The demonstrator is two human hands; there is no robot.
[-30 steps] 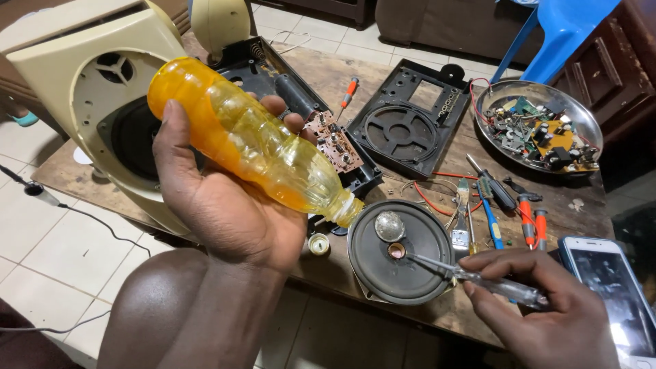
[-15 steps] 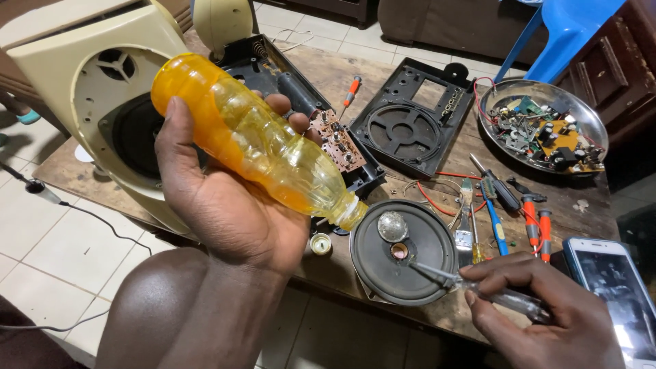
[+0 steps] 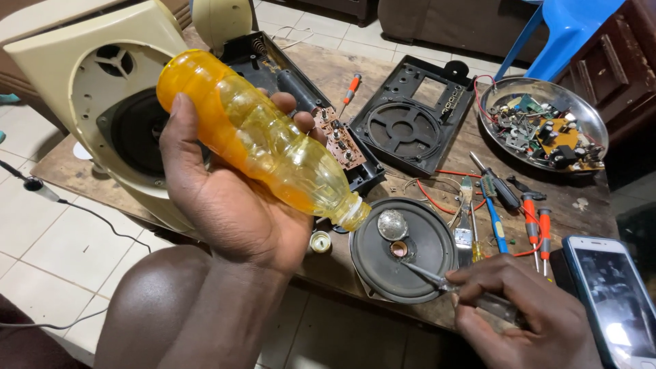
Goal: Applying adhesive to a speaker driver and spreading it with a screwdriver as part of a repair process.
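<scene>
My left hand (image 3: 229, 198) grips a clear plastic bottle (image 3: 263, 140) of orange-yellow liquid, tilted neck-down, its open mouth just above the rim of a round black speaker cone (image 3: 403, 249) lying on the wooden table (image 3: 342, 75). The bottle's cap (image 3: 320, 241) lies on the table under the neck. My right hand (image 3: 529, 314) holds a thin clear-handled tool (image 3: 465, 290) whose tip reaches into the centre of the speaker cone, beside a silvery dust cap (image 3: 392, 225).
A cream speaker cabinet (image 3: 102, 82) stands at the left. A circuit board (image 3: 339, 140), black plastic housing (image 3: 410, 116), screwdrivers (image 3: 502, 198), a metal tray (image 3: 543, 123) of parts and a phone (image 3: 611, 294) lie on the table. A blue chair (image 3: 567, 31) stands behind.
The bottle has tipped slightly, its mouth moving closer over the speaker cone. My right hand has shifted the tool's tip a little within the cone's centre.
</scene>
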